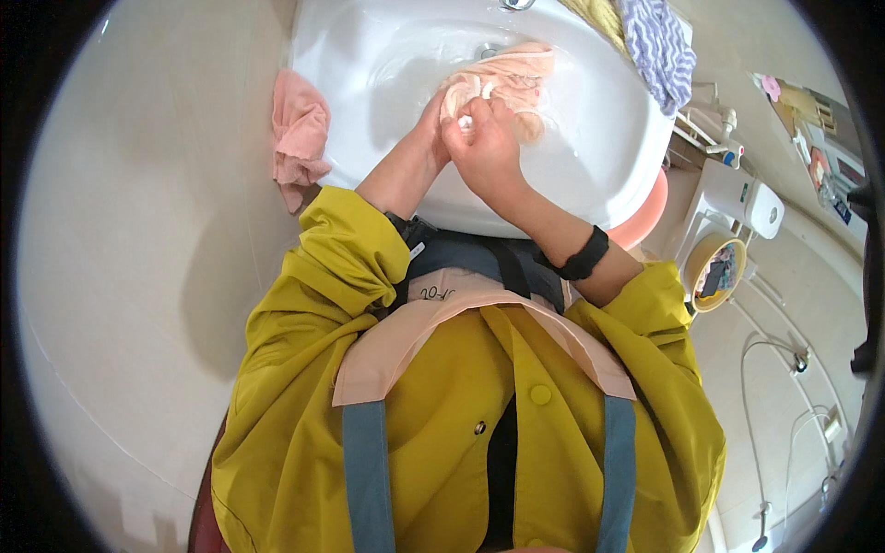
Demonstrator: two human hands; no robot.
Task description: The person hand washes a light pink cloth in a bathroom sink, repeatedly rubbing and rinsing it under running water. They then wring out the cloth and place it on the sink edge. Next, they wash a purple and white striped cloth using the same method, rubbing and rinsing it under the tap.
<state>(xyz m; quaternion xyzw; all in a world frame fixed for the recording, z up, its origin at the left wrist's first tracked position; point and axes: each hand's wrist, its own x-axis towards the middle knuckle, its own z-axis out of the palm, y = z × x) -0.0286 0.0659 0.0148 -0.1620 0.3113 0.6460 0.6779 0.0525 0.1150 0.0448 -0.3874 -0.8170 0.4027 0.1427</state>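
A wet, peach-coloured cloth (515, 72) lies bunched in a white washbasin (601, 173), near its drain. My right hand (487, 138) is curled over the near end of the cloth, with a small white bit, perhaps foam or soap, showing between thumb and fingers. Close against it, my left hand (442, 131) grips the same end from the left; most of its fingers are hidden behind the cloth and the right hand. Water appears to lie in the basin around the cloth.
A pink towel (301, 131) hangs over the basin's left edge. Yellow (598, 21) and purple-white striped cloths (657, 52) drape over the right rim. The tap (517, 4) is at the top. A pink basin (643, 214) sits below right, near a toilet tank (722, 193) and a yellow bucket (700, 276) holding items.
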